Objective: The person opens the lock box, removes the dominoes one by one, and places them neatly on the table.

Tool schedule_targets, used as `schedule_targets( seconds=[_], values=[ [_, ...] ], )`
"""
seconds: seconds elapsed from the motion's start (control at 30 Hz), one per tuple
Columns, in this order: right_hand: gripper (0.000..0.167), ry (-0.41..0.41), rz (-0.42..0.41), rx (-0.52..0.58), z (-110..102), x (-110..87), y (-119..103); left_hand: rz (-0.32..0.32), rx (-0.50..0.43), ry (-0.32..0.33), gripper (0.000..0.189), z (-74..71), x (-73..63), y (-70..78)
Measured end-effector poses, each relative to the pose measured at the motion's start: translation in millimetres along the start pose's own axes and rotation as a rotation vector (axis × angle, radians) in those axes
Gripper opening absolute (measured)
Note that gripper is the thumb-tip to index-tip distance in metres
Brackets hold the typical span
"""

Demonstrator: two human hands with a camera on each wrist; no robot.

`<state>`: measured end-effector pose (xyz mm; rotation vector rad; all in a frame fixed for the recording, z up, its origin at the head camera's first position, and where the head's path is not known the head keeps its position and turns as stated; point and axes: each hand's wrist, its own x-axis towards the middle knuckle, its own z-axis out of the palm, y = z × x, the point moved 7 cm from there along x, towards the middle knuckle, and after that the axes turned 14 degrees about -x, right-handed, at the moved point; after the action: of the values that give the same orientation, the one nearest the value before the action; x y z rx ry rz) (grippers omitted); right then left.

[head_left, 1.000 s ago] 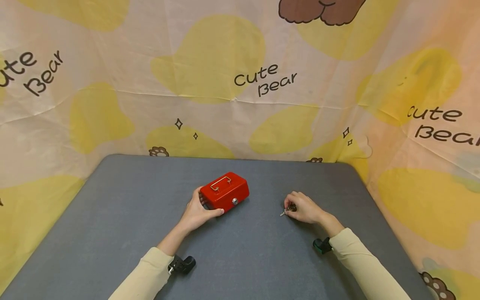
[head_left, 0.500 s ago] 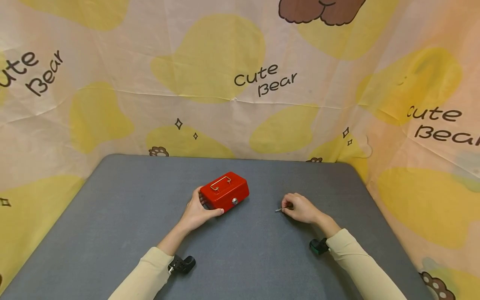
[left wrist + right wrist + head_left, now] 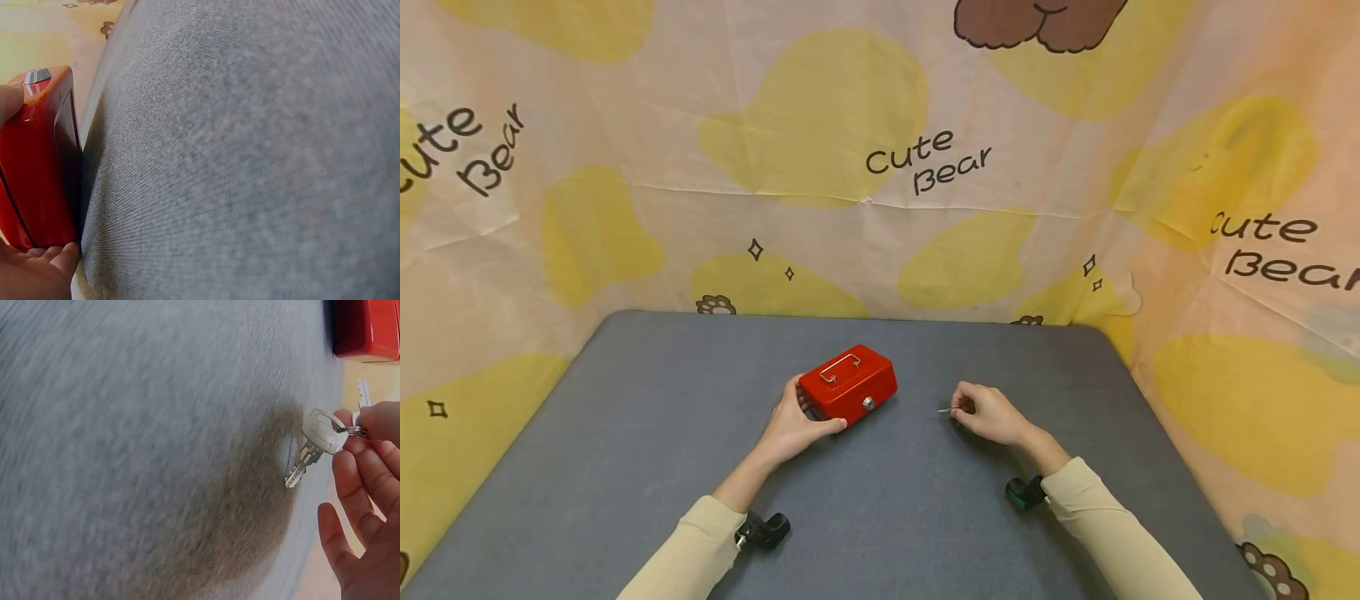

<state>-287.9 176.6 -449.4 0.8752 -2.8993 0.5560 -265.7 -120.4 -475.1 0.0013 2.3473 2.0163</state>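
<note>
A small red cash box [image 3: 848, 383] with a wire handle on its lid sits on the table in the head view. Its round silver lock [image 3: 868, 403] faces the front right. My left hand [image 3: 793, 429] grips the box's left end, thumb along the front and fingers round the back. To the right, apart from the box, my right hand [image 3: 992, 412] pinches a key [image 3: 363, 392] between thumb and forefinger, its blade pointing left toward the box in the head view. A second key [image 3: 322, 432] dangles from the same ring in the right wrist view. The pinched key's head is hidden.
The grey tabletop [image 3: 880, 517] stretches around both hands. A patterned cloth [image 3: 820, 125] hangs behind and at the sides. Black wrist cameras, such as the left one [image 3: 763, 531], stick out from both wrists.
My right hand has moved left toward the box with the keys, and the pinched key has turned to point more directly left. The left hand and box stay in place.
</note>
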Motion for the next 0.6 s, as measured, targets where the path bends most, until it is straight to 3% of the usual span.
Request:
schedule_targets(
  seconds=[0.6],
  values=[
    [0.005, 0.085, 0.067, 0.038, -2.1, 15.9, -28.6, -0.001, 0.001, 0.000, 0.097, -0.5, 0.9, 0.6]
  ],
)
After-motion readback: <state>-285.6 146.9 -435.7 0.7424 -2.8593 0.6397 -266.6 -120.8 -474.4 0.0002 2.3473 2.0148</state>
